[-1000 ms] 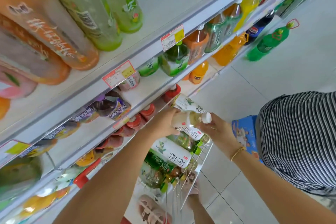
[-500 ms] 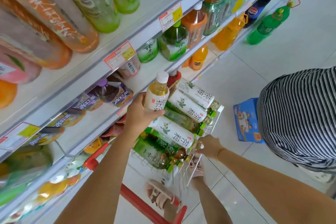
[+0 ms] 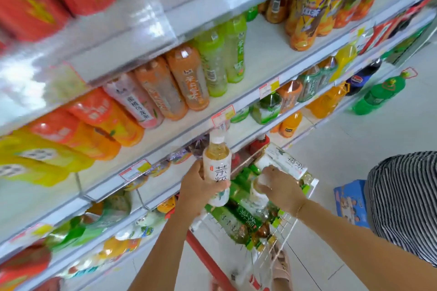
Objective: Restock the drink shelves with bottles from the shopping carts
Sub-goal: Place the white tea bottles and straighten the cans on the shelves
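My left hand grips a white-labelled tea bottle upright, its white cap level with the edge of a shelf. My right hand is down in the wire shopping cart, its fingers curled over the cap end of a second white-labelled bottle. Another white-labelled bottle and several green-labelled bottles lie in the cart.
Tiered shelves on the left hold rows of orange, pink, green and yellow drinks. Large green and orange bottles stand at floor level far right. A blue box sits on the floor by my striped clothing. The cart's red handle crosses below.
My view tilted up toward higher shelves. My left hand stays raised with the bottle it lifted from the cart. My right hand moved from the cart's rim onto another bottle.
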Motion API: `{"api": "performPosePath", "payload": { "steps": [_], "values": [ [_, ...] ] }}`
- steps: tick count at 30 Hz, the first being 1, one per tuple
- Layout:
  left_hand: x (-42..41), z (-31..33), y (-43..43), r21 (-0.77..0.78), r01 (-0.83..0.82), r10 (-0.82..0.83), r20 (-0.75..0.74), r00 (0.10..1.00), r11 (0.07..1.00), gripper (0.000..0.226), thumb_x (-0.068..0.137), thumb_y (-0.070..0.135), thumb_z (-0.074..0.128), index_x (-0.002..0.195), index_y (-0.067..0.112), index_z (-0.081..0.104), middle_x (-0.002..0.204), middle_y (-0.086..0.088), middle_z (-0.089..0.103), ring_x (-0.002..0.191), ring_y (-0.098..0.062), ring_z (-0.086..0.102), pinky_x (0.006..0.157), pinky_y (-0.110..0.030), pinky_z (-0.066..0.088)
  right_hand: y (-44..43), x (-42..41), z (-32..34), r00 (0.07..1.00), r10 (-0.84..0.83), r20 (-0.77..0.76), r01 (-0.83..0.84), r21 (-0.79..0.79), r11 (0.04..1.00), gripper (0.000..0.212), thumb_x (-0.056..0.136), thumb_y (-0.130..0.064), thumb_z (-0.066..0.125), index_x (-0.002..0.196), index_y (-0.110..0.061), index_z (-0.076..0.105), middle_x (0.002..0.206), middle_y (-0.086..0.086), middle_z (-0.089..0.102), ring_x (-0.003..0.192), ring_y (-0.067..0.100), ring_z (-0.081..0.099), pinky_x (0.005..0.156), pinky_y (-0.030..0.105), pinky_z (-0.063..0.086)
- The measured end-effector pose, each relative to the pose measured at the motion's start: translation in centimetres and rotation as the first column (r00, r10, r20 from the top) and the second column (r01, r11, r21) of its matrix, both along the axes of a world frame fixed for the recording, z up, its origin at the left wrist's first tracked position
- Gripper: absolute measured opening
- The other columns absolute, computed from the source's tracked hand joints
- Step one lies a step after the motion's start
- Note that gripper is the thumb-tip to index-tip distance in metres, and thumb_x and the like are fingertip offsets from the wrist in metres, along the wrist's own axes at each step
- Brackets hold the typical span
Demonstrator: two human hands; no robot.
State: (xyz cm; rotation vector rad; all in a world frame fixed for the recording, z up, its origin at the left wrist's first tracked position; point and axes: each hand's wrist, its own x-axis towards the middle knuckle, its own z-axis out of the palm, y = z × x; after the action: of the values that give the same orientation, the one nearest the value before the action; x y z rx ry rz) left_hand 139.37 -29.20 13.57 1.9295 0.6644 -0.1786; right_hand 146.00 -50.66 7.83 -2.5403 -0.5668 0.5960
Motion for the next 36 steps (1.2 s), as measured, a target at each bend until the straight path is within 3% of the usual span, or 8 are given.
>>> {"api": "performPosePath", "payload": {
  "steps": [4, 8, 14, 19, 22, 26, 30, 36],
  "values": [
    [-2.3, 7.2, 1.9, -0.031, -0.046, 0.049, 0.125, 0.991, 0.998, 0.062, 0.061, 0.023, 0.087, 0.115, 0.025, 0.057, 0.108, 0.010, 0.065, 0.097, -0.004, 0.060, 0.072, -0.011, 0.043, 1.1, -0.6, 6.6, 0.964, 0.159, 0.213, -0.145, -0.077, 0.986, 0.059, 0.086, -0.054, 0.028, 0.126, -0.014, 0.044, 0.112, 0.006, 0.057, 0.093, 0.026, 0.060, 0.076, 0.032, 0.046],
    [-5.2, 15.2, 3.0, -0.012, -0.148, 0.144, 0.311, 0.939, 0.989, 0.058, 0.060, 0.021, 0.088, 0.102, 0.038, 0.051, 0.104, 0.019, 0.062, 0.096, 0.002, 0.059, 0.078, -0.022, 0.050, 1.9, -1.3, 15.9, 0.932, 0.124, 0.340, -0.222, 0.266, 0.938, 0.050, 0.085, -0.054, 0.038, 0.103, -0.010, 0.055, 0.087, 0.000, 0.054, 0.062, 0.018, 0.053, 0.056, 0.031, 0.038],
    [-9.1, 27.6, 5.2, 0.097, -0.329, 0.214, 0.583, 0.783, 0.939, 0.048, 0.057, 0.022, 0.087, 0.097, 0.025, 0.062, 0.089, 0.018, 0.069, 0.076, 0.008, 0.064, 0.061, -0.009, 0.048, 3.7, -0.4, 31.8, 0.795, 0.044, 0.605, -0.403, 0.474, 0.783, 0.058, 0.083, -0.070, 0.037, 0.092, -0.014, 0.052, 0.080, -0.001, 0.050, 0.070, 0.014, 0.050, 0.062, 0.027, 0.041],
    [-11.9, 37.3, 5.6, 0.100, -0.405, 0.181, 0.781, 0.598, 0.909, 0.049, 0.052, 0.025, 0.090, 0.094, 0.024, 0.065, 0.084, 0.021, 0.072, 0.077, 0.005, 0.067, 0.062, -0.011, 0.050, 5.0, -2.5, 43.8, 0.520, -0.102, 0.848, -0.615, 0.455, 0.644, 0.031, 0.086, -0.040, 0.049, 0.096, -0.012, 0.056, 0.085, 0.003, 0.054, 0.071, 0.009, 0.048, 0.068, 0.012, 0.040],
    [-13.0, 41.6, 5.6, 0.086, -0.479, 0.172, 0.867, 0.468, 0.873, 0.051, 0.052, 0.021, 0.089, 0.095, 0.022, 0.063, 0.084, 0.014, 0.073, 0.072, 0.002, 0.067, 0.056, -0.011, 0.049, 5.9, -3.8, 49.0, 0.508, -0.246, 0.825, -0.678, 0.560, 0.476, 0.021, 0.088, -0.038, 0.050, 0.099, -0.020, 0.051, 0.087, 0.000, 0.052, 0.073, 0.019, 0.053, 0.065, 0.039, 0.046],
    [-12.6, 46.2, 6.3, 0.071, -0.563, 0.128, 0.943, 0.306, 0.824, 0.050, 0.057, 0.016, 0.087, 0.100, 0.023, 0.061, 0.091, 0.014, 0.070, 0.082, 0.003, 0.065, 0.068, -0.008, 0.050, 7.9, -4.5, 54.8, 0.441, -0.381, 0.813, -0.768, 0.561, 0.309, 0.010, 0.091, -0.028, 0.050, 0.099, -0.025, 0.046, 0.090, -0.003, 0.048, 0.077, 0.015, 0.047, 0.068, 0.025, 0.042],
    [-10.5, 49.5, 8.5, 0.077, -0.608, 0.078, 0.971, 0.224, 0.790, 0.054, 0.061, 0.017, 0.086, 0.106, 0.023, 0.056, 0.098, 0.013, 0.067, 0.087, 0.006, 0.062, 0.076, -0.013, 0.052, 11.8, -3.8, 59.7, 0.286, -0.426, 0.858, -0.769, 0.471, 0.431, 0.027, 0.091, -0.023, 0.053, 0.098, 0.002, 0.054, 0.094, 0.006, 0.048, 0.083, 0.010, 0.041, 0.073, 0.017, 0.029],
    [-5.8, 52.3, 12.8, 0.082, -0.673, 0.165, 0.941, 0.294, 0.735, 0.054, 0.060, 0.021, 0.087, 0.107, 0.013, 0.061, 0.103, 0.002, 0.067, 0.090, -0.016, 0.063, 0.076, -0.033, 0.053, 19.1, -0.8, 64.5, 0.329, -0.171, 0.929, -0.702, 0.362, 0.613, 0.029, 0.090, -0.031, 0.055, 0.101, -0.004, 0.053, 0.099, 0.008, 0.052, 0.093, 0.022, 0.048, 0.069, 0.020, 0.024]
  ]
}}
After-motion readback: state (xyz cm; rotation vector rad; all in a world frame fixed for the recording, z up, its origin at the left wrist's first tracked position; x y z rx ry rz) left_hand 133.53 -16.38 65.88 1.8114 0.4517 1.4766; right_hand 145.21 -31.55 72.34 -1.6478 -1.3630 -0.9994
